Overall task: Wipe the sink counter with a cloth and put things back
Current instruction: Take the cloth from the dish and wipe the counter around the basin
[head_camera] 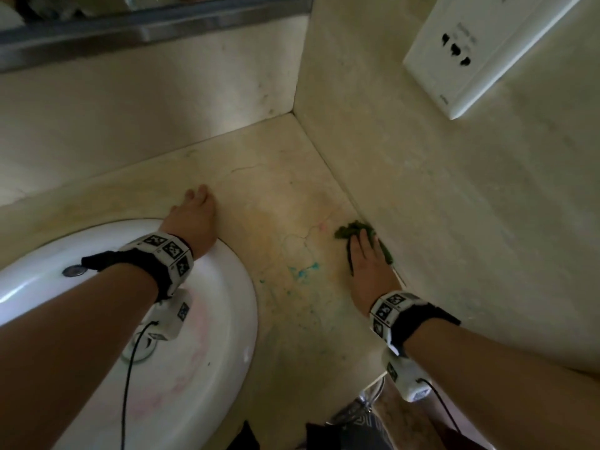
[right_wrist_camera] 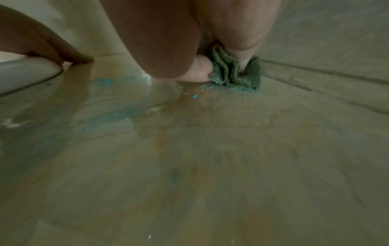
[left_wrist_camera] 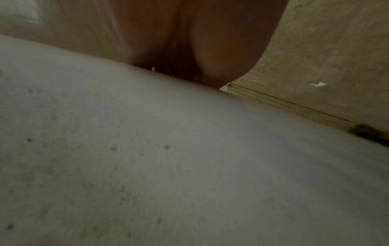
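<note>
A crumpled green cloth [head_camera: 349, 229] lies on the beige stone counter [head_camera: 285, 190], tight against the right wall. My right hand [head_camera: 365, 251] lies flat on top and presses it down with straight fingers. In the right wrist view the cloth [right_wrist_camera: 231, 73] bunches under my palm [right_wrist_camera: 168, 41]. Blue stains [head_camera: 303, 271] mark the wet counter just left of that hand. My left hand [head_camera: 196, 203] rests flat on the counter at the rim of the white sink [head_camera: 220, 319], holding nothing. From the left wrist view the cloth [left_wrist_camera: 366, 133] shows as a dark lump at the wall seam.
A white wall socket [head_camera: 470, 50] sits high on the right wall. A mirror's metal frame [head_camera: 146, 24] runs along the back wall. The sink's drain [head_camera: 139, 349] lies under my left forearm. A metal fitting [head_camera: 367, 401] shows below the counter's front edge.
</note>
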A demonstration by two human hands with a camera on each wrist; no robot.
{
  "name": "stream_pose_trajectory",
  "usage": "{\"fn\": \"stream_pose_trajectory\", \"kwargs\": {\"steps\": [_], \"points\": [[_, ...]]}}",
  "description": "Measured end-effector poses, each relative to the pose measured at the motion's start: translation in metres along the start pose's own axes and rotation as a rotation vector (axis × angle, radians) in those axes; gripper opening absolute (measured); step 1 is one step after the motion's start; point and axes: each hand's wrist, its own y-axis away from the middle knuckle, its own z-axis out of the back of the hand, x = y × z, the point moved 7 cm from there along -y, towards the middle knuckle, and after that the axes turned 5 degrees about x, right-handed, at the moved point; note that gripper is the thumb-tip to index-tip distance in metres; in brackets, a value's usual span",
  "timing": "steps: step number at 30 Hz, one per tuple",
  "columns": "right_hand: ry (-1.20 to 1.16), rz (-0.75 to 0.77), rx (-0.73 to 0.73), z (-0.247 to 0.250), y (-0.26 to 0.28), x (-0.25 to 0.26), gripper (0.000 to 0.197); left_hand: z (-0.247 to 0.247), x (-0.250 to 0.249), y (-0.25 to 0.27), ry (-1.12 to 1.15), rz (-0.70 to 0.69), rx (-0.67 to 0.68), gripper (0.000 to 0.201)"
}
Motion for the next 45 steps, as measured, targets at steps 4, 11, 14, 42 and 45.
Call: {"fn": "stream_pose_trajectory", "kwargs": {"steps": [4,11,14,42,45], "points": [[0.010,0.103,-0.047,0.022,-0.033,0.013,0.074,-0.001,0.001,0.000,-0.001,0.000,-0.008,0.064],[0.020,0.175,-0.059,0.050,-0.070,0.053,0.068,-0.001,-0.001,0.003,0.001,0.031,-0.015,0.065],[0.165,0.357,-0.028,0.041,-0.050,0.078,0.076,-0.001,0.000,0.002,0.022,0.032,-0.029,0.067],[0.474,1.003,0.187,-0.031,0.054,0.128,0.068,-0.024,-0.049,0.045,-0.133,0.045,-0.005,0.059],[0.527,1.050,0.264,-0.044,0.061,0.122,0.058,-0.026,-0.050,0.046,-0.148,0.017,-0.021,0.058]]}}
